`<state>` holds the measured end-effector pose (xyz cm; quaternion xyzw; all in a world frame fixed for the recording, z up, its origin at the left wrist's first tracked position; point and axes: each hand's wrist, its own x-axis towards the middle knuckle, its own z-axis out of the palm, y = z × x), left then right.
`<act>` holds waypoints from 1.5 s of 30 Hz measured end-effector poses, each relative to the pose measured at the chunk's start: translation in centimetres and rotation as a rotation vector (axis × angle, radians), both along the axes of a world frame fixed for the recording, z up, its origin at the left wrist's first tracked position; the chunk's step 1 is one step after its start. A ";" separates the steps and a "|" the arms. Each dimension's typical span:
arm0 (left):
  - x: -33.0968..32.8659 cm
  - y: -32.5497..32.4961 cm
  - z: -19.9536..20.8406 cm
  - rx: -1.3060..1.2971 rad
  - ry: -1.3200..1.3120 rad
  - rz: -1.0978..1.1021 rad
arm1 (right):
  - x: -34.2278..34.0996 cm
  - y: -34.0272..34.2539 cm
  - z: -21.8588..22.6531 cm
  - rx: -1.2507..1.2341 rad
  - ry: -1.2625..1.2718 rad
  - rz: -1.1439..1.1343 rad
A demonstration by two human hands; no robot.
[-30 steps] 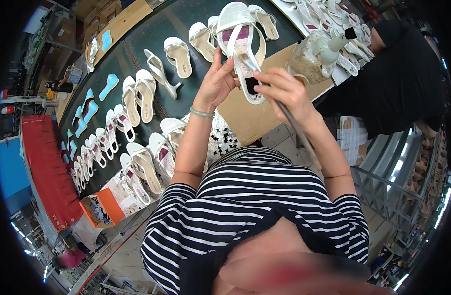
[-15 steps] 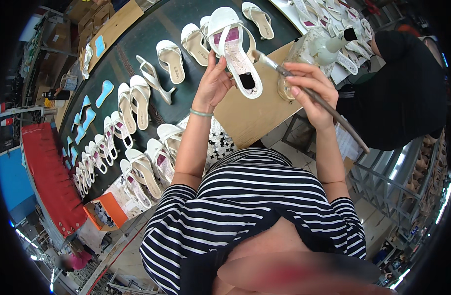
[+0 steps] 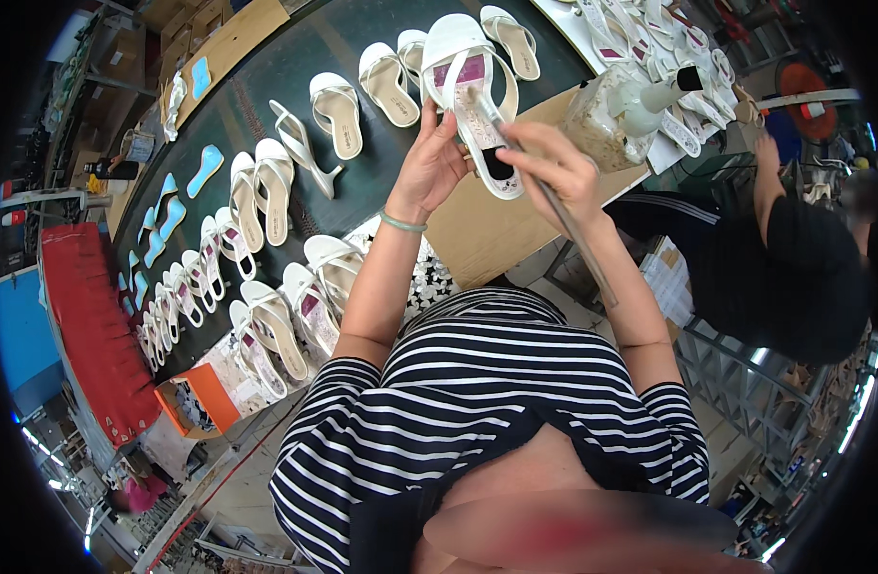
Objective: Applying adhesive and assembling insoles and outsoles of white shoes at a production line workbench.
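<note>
A white slide sandal (image 3: 456,48) is gripped by my left hand (image 3: 430,165) at its side, its toe strap pointing away from me. The bare footbed shows a purple patch near the toe and a black patch at the heel. My right hand (image 3: 556,174) has its fingers closed round a long-handled brush (image 3: 580,243). The brush tip reaches into the sandal, onto the footbed behind the strap. A glue-stained whitish container (image 3: 603,120) with a pale bottle-like neck stands right of the sandal.
Rows of white sandals (image 3: 277,191) line the dark green table (image 3: 362,182) to the left. Light blue insole pieces (image 3: 206,169) lie farther left. Cardboard (image 3: 487,234) covers the near table edge. More sandals (image 3: 683,129) pile at the far right. A person in black (image 3: 783,277) is at the right.
My right hand has brought the brush left, from beside the sandal to inside it on the footbed. The sandal has shifted slightly right. The person in black has moved, an arm now showing.
</note>
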<state>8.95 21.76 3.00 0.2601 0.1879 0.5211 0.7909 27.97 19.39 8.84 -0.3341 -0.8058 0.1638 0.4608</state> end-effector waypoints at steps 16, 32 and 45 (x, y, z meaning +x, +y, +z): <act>-0.2 0.3 -1.1 -0.012 -0.009 0.115 | 2.1 -4.9 2.8 -0.085 -0.224 0.114; -0.2 -0.4 -0.7 0.042 -0.038 -0.005 | 0.3 -1.5 0.3 0.018 -0.136 0.061; -1.4 0.1 -1.4 -0.033 -0.027 0.127 | 2.5 -6.1 3.7 -0.153 -0.212 0.167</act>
